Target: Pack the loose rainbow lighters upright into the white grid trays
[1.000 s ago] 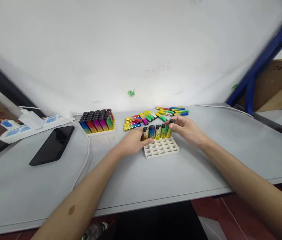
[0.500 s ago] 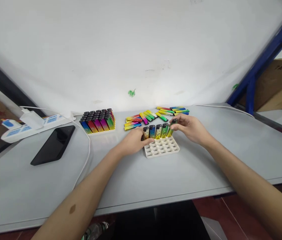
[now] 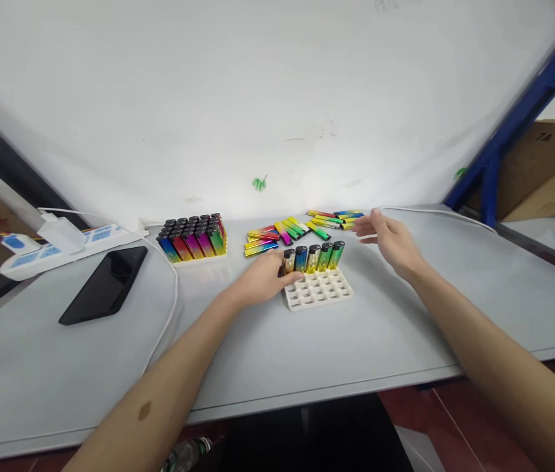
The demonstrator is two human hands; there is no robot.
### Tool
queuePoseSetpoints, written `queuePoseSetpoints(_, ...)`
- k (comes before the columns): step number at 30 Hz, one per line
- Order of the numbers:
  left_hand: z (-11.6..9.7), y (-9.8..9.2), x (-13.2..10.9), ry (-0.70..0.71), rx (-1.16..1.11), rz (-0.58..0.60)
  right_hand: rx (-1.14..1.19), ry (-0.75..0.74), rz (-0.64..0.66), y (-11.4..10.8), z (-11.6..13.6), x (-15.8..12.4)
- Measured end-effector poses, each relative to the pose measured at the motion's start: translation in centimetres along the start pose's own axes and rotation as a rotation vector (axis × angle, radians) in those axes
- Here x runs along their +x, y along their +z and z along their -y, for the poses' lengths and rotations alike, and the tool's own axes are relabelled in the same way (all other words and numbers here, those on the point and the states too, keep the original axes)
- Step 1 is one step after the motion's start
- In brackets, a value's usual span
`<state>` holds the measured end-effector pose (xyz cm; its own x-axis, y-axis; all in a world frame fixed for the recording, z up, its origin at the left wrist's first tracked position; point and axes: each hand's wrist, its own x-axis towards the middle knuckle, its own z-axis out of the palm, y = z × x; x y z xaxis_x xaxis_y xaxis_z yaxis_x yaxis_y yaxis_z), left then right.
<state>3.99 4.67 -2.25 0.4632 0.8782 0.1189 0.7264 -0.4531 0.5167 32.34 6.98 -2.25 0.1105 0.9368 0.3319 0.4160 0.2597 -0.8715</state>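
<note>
A white plastic tray (image 3: 319, 290) with a grid of holes lies on the table, and several shiny lighters (image 3: 313, 259) stand upright in its back row. My left hand (image 3: 267, 275) grips the tray's left end, its thumb along the tray and its fingers partly hidden behind the leftmost lighter. To the right of the row, my right hand (image 3: 389, 239) hovers with fingers stretched out and holds nothing. Its fingertips are close to a loose pile of lighters (image 3: 348, 218) at the back. More loose lighters (image 3: 262, 239) lie in a heap behind the tray.
A second tray packed with upright lighters (image 3: 192, 239) stands left of centre. Further left are a black phone (image 3: 105, 285), a white power strip (image 3: 80, 246) with chargers, and a cable (image 3: 172, 308). A wall rises behind the table; a blue metal frame (image 3: 491, 187) stands at right.
My right hand has let go of the rightmost lighter, which now stands in the row, and has moved right and back with its fingers opened. My left hand stays put.
</note>
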Motion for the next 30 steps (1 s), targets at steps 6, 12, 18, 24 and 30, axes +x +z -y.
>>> queuePoseSetpoints(6, 0.0, 0.0, -0.1, -0.001, 0.001, 0.000, -0.620, 0.099, -0.119, -0.5, -2.9, 1.3)
queuePoseSetpoints(12, 0.3, 0.4, -0.1, 0.000, 0.043, -0.043, -0.821, -0.095, -0.061, 1.5, -2.0, 4.0)
queuePoseSetpoints(18, 0.3, 0.4, -0.2, 0.037, 0.033, -0.010, -0.930, -0.156, 0.234, 4.0, -2.9, 8.0)
queuePoseSetpoints(24, 0.0, 0.3, -0.2, 0.042, 0.028, 0.011, -0.991, -0.094, 0.324, 5.1, -4.0, 8.0)
queuePoseSetpoints(30, 0.1, 0.4, -0.1, 0.069, 0.004, 0.004, -1.004, -0.114, 0.332, 4.3, -3.2, 4.7)
